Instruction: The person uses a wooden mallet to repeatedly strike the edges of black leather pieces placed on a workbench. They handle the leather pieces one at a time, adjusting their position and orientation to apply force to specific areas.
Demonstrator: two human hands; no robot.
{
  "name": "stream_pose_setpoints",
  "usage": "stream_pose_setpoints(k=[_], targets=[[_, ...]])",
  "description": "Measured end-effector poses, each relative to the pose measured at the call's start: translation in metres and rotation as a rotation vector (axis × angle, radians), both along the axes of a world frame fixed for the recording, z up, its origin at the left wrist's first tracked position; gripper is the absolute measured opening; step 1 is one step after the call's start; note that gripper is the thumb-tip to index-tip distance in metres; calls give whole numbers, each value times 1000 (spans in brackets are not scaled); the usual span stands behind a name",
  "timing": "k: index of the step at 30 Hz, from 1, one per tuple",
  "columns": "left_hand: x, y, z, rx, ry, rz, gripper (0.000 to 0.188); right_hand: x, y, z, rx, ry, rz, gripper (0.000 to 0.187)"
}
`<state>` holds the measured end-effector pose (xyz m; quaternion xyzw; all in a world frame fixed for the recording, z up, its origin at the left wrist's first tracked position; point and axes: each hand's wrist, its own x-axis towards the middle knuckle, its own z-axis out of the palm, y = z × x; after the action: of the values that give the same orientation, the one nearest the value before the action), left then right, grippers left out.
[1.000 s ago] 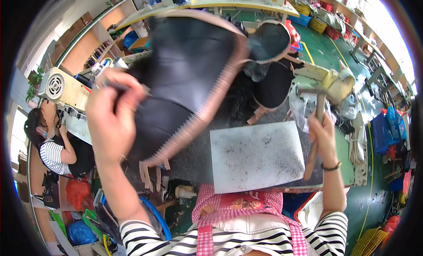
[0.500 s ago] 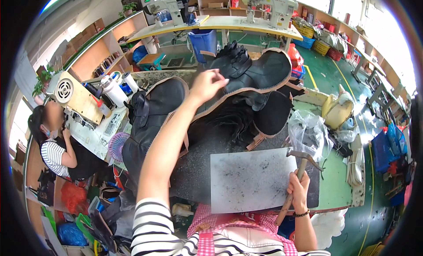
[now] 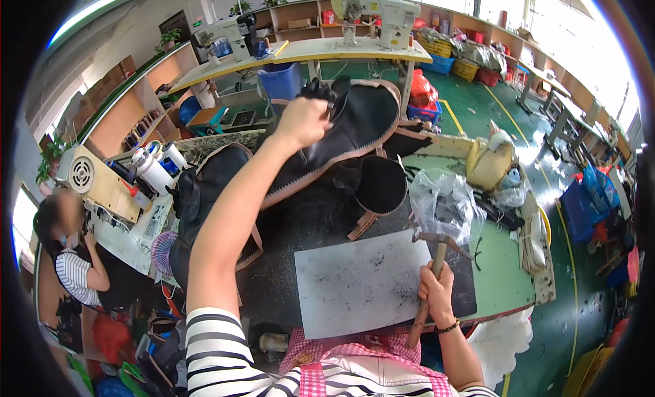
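Observation:
My left hand reaches far out over the bench, fingers closed on the strappy part of a black leather shoe upper with a tan zigzag-cut edge. That upper lies on top of a heap of similar black pieces. Further left, under my forearm, rests another black upper. At the near right, my right hand grips a hammer by its wooden handle, head upward. The hammer is over the right edge of a scuffed, pale flat sheet lying on the dark work surface.
A clear plastic bag and a yellowish bundle lie on the green bench at right. A small fan and white bottles stand at left, near another person. Beyond are a blue bin and sewing machines.
My left hand has closed on the upper, where its fingers were partly apart before. The whole view has shifted, so the bench appears further left. The hammer stays in my right hand.

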<state>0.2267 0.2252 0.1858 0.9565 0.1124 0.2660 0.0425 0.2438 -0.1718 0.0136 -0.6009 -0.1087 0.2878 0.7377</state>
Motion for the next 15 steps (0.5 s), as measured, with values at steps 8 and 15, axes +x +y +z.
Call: stream_pose_setpoints(k=[8, 15], targets=[[-87, -106, 121, -738, -25, -672, 12, 0, -10, -6, 61, 9, -117, 12], [-129, -105, -116, -863, 840, -395, 16, 21, -34, 13, 94, -31, -201, 20]])
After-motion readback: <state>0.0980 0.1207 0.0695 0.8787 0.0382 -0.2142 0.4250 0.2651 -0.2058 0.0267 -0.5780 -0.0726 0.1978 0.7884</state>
